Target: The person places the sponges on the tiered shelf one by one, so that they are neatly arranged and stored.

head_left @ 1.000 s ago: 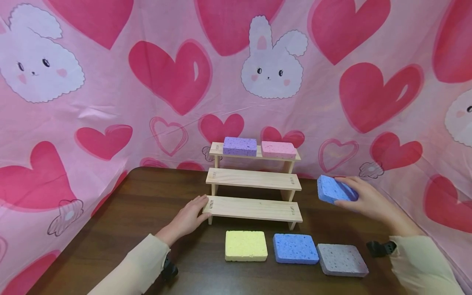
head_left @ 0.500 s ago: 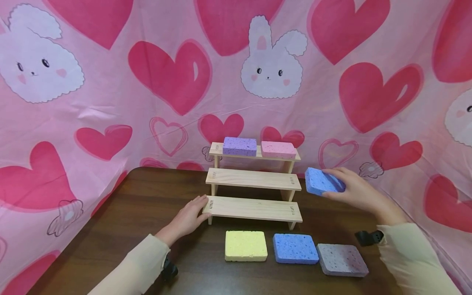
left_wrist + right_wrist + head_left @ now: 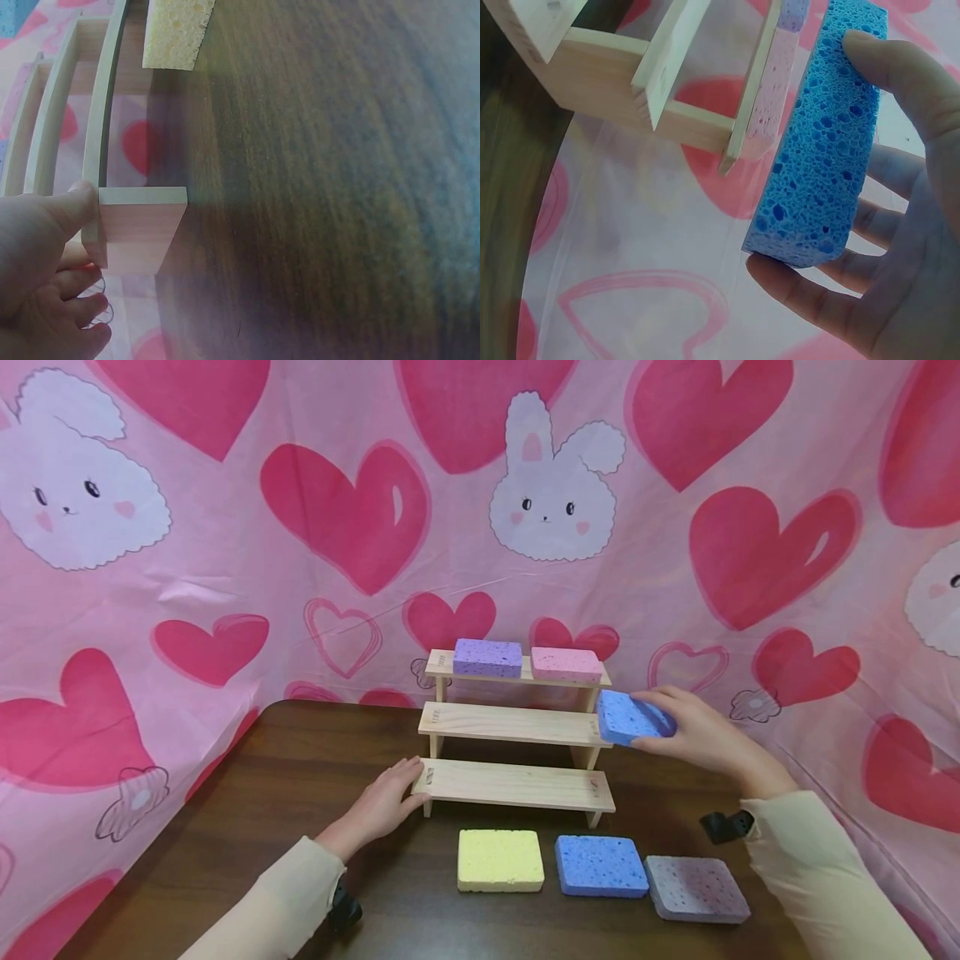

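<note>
One blue sponge (image 3: 628, 718), in right hand (image 3: 701, 732) (aloft)

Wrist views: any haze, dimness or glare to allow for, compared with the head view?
Left wrist: hazy, bluish sheen across the dark brown wooden table; right wrist: dimmer, yet pores crisp on the held blue rectangular sponge; head: brighter, glare on the pink heart-patterned backdrop at left.
</note>
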`<control>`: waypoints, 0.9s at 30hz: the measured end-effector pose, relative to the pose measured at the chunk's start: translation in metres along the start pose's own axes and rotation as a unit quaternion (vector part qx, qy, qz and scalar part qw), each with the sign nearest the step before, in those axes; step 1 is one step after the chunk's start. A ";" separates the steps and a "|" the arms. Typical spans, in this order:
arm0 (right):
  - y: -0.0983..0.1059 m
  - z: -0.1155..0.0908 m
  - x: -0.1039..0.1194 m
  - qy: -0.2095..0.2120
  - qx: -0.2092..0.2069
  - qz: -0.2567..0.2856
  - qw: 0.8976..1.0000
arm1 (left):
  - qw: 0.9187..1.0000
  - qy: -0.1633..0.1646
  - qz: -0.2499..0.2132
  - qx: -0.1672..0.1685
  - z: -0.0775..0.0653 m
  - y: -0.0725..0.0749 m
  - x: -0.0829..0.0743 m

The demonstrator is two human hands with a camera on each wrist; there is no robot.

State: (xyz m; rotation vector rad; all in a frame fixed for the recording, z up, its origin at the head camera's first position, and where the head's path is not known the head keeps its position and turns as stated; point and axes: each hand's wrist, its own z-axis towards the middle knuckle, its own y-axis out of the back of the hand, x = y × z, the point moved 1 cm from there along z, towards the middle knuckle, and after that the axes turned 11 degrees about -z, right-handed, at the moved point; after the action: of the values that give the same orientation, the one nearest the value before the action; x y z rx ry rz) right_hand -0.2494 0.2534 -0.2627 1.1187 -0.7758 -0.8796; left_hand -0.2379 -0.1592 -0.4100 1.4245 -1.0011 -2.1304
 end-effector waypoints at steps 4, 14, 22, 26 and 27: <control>-0.001 0.005 0.003 0.004 -0.001 -0.003 1.000 | 1.000 0.000 0.001 0.001 0.000 0.000 0.000; -0.004 0.021 0.014 0.031 -0.009 -0.019 0.999 | 1.000 0.008 -0.001 0.000 0.000 0.000 0.000; -0.008 0.031 0.027 0.029 0.004 -0.014 0.999 | 1.000 0.016 -0.004 0.000 -0.001 0.001 -0.001; -0.009 0.035 0.032 0.033 0.006 -0.012 0.999 | 1.000 0.012 -0.003 0.001 0.000 0.001 -0.002; -0.010 0.036 0.034 0.032 0.007 -0.010 0.999 | 1.000 0.011 -0.003 0.001 -0.001 0.001 -0.002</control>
State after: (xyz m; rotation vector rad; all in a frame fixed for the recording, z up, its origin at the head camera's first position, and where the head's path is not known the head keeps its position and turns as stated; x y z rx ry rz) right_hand -0.2678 0.2063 -0.2599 1.1641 -0.7202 -0.8519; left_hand -0.2367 -0.1589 -0.4082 1.4501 -0.9910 -2.1153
